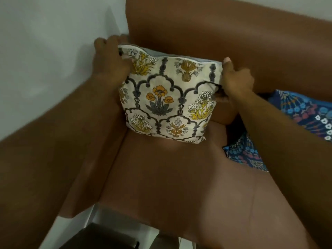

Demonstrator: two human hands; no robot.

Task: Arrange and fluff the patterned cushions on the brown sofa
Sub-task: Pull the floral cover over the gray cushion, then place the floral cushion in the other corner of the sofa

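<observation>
Cream cotton printed with orange poppies and grey arches fills the middle of my head view: the floral cushion (167, 101) stands upright at the back of the sofa seat (161, 177), in the corner where the brown backrest (224, 38) meets the armrest (45, 150) on my left. Its lower edge rests on the seat and it leans toward the backrest.

My left hand (111, 60) is closed on the cushion's upper left corner, fingers curled over the top seam and thumb pressed into the front. My right hand (235, 81) is clenched on the upper right edge, thumb up along the corner, fingers bunching the fabric at the side.

Along the seat's right edge lies a blue cushion (305, 115) with a bright circular pattern, partly hidden under my right forearm, apart from the floral one.

A white wall (45, 51) stands beyond the armrest.
</observation>
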